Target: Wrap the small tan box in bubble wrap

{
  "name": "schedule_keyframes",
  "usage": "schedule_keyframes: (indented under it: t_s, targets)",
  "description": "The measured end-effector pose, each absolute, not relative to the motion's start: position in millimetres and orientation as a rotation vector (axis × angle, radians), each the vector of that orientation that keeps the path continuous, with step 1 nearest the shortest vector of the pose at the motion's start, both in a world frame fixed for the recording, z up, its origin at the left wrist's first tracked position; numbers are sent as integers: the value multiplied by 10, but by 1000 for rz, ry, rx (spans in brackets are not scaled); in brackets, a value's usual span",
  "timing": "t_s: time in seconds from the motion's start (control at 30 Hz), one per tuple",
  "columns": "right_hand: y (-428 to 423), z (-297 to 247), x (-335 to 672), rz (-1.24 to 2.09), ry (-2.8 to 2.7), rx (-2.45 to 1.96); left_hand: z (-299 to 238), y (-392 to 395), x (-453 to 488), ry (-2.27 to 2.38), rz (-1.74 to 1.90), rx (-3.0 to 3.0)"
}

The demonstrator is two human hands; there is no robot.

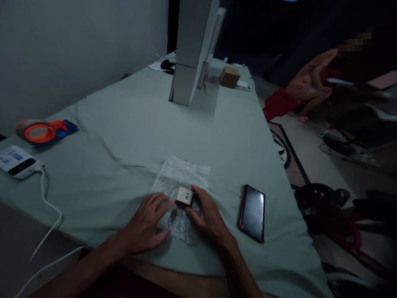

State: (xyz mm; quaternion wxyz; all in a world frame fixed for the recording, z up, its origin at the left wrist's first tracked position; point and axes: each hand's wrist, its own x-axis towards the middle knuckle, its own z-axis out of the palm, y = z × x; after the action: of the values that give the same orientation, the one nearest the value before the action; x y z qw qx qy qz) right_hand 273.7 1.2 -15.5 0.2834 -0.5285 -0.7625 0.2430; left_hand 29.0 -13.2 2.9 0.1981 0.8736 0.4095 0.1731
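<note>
A small tan cardboard box [184, 195] with a printed barcode label sits on a sheet of bubble wrap [178, 169] near the table's front edge. My right hand [206, 213] is at the box's right side, its thumb by the lower edge and a finger by the upper right corner, gripping it. To the left, my left hand [149, 223] lies over the wrap's left edge with fingers apart. Its fingertips come close to the box; whether they touch it I cannot tell.
A red-cased phone [252, 213] lies right of the wrap. At left are an orange tape dispenser [43, 130] and a white device [20, 161] with a cable. Tall white boxes [189, 54] and a brown box [229, 77] stand farther back. A person [313, 78] sits beyond the table's right side.
</note>
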Motion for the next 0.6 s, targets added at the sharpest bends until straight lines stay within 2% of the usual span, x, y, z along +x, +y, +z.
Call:
schedule_keyframes:
  t_s: [0.27,0.6]
  targets:
    - [8,-128,2737,664,-2061,-1411,-39,-260,207,1158,335,2605]
    - [15,-30,2820,758,-1978,-1380,76,-113,365,1186,774,2394]
